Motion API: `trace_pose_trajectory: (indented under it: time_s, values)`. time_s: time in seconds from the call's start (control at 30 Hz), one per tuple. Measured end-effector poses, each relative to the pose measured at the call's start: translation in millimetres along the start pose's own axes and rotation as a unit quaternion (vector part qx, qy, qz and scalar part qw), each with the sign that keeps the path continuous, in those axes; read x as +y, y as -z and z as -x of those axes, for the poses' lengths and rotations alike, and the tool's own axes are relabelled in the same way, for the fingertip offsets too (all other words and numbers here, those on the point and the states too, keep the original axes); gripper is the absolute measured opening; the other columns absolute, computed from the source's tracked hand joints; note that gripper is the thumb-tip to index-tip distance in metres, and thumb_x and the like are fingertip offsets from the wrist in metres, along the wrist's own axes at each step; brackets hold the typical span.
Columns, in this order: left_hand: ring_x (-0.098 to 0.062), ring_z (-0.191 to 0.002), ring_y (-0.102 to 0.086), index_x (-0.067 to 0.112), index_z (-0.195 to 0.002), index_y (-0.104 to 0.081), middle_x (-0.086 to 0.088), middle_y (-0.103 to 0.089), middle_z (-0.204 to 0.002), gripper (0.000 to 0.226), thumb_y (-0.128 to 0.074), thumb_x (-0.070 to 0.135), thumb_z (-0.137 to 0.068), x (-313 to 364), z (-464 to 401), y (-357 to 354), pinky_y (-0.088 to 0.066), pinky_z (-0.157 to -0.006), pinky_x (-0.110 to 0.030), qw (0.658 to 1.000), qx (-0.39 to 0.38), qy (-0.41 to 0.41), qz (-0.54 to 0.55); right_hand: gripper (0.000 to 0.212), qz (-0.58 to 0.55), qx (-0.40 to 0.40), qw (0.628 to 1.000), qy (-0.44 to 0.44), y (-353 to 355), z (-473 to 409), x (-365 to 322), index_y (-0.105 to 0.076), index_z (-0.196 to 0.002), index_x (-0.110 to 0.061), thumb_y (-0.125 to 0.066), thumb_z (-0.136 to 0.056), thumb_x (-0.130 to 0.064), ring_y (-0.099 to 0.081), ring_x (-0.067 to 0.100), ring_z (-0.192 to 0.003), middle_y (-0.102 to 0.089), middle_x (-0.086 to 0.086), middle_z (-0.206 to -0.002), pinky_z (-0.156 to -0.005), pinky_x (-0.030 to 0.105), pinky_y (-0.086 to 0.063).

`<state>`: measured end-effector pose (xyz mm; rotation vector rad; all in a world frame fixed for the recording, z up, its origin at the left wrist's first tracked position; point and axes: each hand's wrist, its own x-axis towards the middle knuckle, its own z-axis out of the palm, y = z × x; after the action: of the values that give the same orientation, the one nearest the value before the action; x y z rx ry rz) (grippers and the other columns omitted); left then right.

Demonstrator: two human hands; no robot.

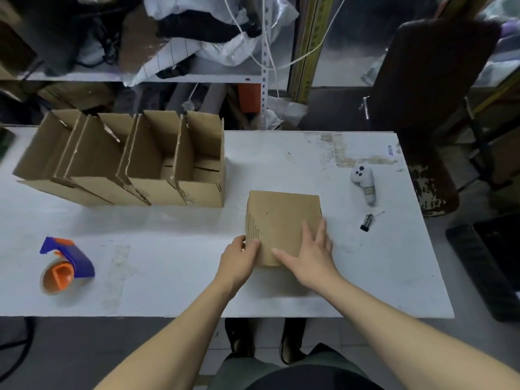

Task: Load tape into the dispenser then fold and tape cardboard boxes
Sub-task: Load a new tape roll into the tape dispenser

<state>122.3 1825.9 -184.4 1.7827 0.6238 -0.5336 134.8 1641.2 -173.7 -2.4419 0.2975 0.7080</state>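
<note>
A person stands at a white tabletop (pixel 174 243) with both hands on a flat cardboard box (pixel 281 223) lying near the front edge. The left hand (pixel 239 263) pinches the box's left edge, thumb on top. The right hand (pixel 312 257) presses flat on the cardboard, fingers straight and released.

The blue and orange tape dispenser (pixel 66 263) lies well apart to the left, with a tape roll seemingly fitted, so loading looks done. A row of 4 or so open boxes (pixel 126 161) stands at the back left, already shaped. I judge the task well underway: this box needs folding and taping, and whether the row is taped cannot be seen.

To the right lie a white handheld controller (pixel 364 182) and a small black binder clip (pixel 367 222), near the box but not touching. A dark chair (pixel 427 108) stands behind the tabletop's right corner.
</note>
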Motion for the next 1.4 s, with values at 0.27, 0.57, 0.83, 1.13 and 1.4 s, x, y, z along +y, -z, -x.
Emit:
trace_pose_trajectory:
  time_s: [0.27,0.57,0.83,1.13,1.4]
  values:
    - [0.001,-0.119,-0.050,0.033,-0.133,-0.052,0.011,-0.036,-0.129,0.059,-0.077,0.057,-0.086,24,27,13,-0.043,-0.101,-0.019,0.988,0.091,-0.127,0.012,0.100,-0.310,-0.095,0.945,0.034,23,-15,19,-0.030,-0.162,-0.031,-0.075,-0.080,-0.064,-0.036,0.009,-0.147,-0.034,-0.012,-0.162,-0.118,0.029,-0.033]
    - [-0.019,-0.143,-0.028,0.032,-0.163,-0.021,0.009,-0.039,-0.158,0.104,-0.081,0.057,-0.082,39,25,-1,-0.030,-0.118,-0.036,0.972,0.066,-0.198,-0.108,0.043,-0.522,-0.097,0.847,0.026,41,-17,13,-0.063,-0.110,-0.003,-0.071,-0.090,-0.041,-0.065,0.020,-0.088,-0.069,0.014,-0.101,-0.075,0.031,-0.053]
    - [-0.009,-0.144,-0.043,0.035,-0.164,-0.015,0.012,-0.035,-0.164,0.104,-0.080,0.053,-0.085,37,29,-12,-0.041,-0.118,-0.038,0.973,0.038,-0.208,-0.093,0.032,-0.476,-0.202,0.856,0.007,67,-33,5,-0.061,-0.107,-0.006,-0.078,-0.088,-0.026,-0.056,0.016,-0.064,-0.062,0.010,-0.081,-0.060,0.028,-0.052]
    - [-0.011,-0.144,-0.040,0.027,-0.164,-0.016,0.008,-0.037,-0.161,0.104,-0.080,0.050,-0.086,38,35,-25,-0.040,-0.117,-0.037,0.969,0.052,-0.215,-0.115,0.034,-0.257,-0.180,0.948,0.058,101,-41,-4,-0.062,-0.081,-0.006,-0.062,-0.105,-0.030,-0.053,0.016,-0.053,-0.057,0.005,-0.062,-0.050,0.026,-0.048]
    - [-0.008,-0.138,-0.041,0.028,-0.162,-0.019,0.009,-0.039,-0.156,0.101,-0.082,0.047,-0.085,38,32,-24,-0.036,-0.108,-0.024,0.969,0.058,-0.215,-0.105,0.031,-0.281,-0.172,0.940,0.088,88,-48,-4,-0.053,-0.075,-0.012,-0.063,-0.104,-0.019,-0.046,0.017,-0.060,-0.052,0.005,-0.069,-0.056,0.025,-0.041]
